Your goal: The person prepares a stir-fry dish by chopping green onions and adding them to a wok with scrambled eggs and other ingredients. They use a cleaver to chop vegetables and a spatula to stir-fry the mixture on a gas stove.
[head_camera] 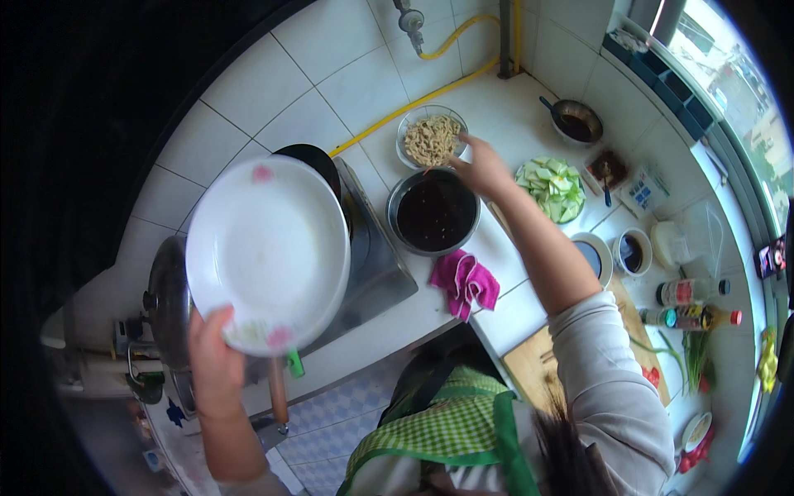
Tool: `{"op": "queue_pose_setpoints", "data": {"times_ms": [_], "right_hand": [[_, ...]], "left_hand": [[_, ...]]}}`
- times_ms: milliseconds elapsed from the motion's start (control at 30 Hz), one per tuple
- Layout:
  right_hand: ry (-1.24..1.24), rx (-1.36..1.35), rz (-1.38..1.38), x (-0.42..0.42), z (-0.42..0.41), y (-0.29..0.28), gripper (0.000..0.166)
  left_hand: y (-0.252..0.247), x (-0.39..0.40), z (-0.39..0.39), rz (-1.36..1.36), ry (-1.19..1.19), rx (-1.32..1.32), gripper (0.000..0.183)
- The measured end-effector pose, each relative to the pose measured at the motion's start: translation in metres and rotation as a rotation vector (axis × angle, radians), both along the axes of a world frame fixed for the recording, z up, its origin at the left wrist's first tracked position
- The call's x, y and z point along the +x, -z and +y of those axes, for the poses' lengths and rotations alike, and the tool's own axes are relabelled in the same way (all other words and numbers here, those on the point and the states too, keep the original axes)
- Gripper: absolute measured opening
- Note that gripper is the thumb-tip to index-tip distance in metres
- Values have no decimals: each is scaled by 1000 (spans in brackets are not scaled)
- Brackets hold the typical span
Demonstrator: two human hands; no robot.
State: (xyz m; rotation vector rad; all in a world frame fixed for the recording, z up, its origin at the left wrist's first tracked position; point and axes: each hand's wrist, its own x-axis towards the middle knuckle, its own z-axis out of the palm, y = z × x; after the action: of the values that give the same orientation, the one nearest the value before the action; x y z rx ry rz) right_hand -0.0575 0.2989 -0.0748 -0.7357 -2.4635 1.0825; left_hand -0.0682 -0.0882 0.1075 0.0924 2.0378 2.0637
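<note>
My left hand (217, 363) grips the rim of a white enamel-like dish (267, 248) with pink flower prints. The dish is raised over the stove and looks bare inside. It hides most of a dark wok (313, 162), whose wooden handle (278, 390) sticks out below. My right hand (487, 166) is at the right rim of a glass bowl (404, 155) of pale shredded food (432, 139), fingers apart; whether they grip the rim I cannot tell. Just below that bowl stands a metal bowl (389, 217) of dark liquid (438, 211).
A magenta cloth (466, 284) lies by the gas stove (378, 266). Rightward are sliced green vegetables (552, 187), a sauce bowl (597, 133), a cup of dark liquid (633, 254), bottles (682, 294) and a cutting board (533, 366). A domed lid (169, 304) stands left. A yellow hose (403, 110) follows the wall.
</note>
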Motion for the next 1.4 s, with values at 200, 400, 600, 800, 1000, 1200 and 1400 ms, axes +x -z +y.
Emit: {"op": "queue_pose_setpoints", "data": {"times_ms": [200,400,600,800,1000,1200,1400], "right_hand": [[-128,-341,-538,34,35,149,59],[-57,-496,-285,33,53,84,28],[-34,-480,-181,47,55,8,35],[7,-470,-207,131,43,-52,42],[269,-656,-364,289,-31,-39,43],[431,-867,-483,363,-112,-11,45],[362,-807,-418,371,-121,45,45]], "left_hand": [[107,99,28,-506,97,100,43],[248,122,88,-650,428,160,43],[317,127,145,-771,591,97,42],[335,118,182,-793,439,55,38],[342,121,196,-797,312,150,36],[355,135,203,-574,281,25,42],[350,109,182,-689,420,-215,42]]}}
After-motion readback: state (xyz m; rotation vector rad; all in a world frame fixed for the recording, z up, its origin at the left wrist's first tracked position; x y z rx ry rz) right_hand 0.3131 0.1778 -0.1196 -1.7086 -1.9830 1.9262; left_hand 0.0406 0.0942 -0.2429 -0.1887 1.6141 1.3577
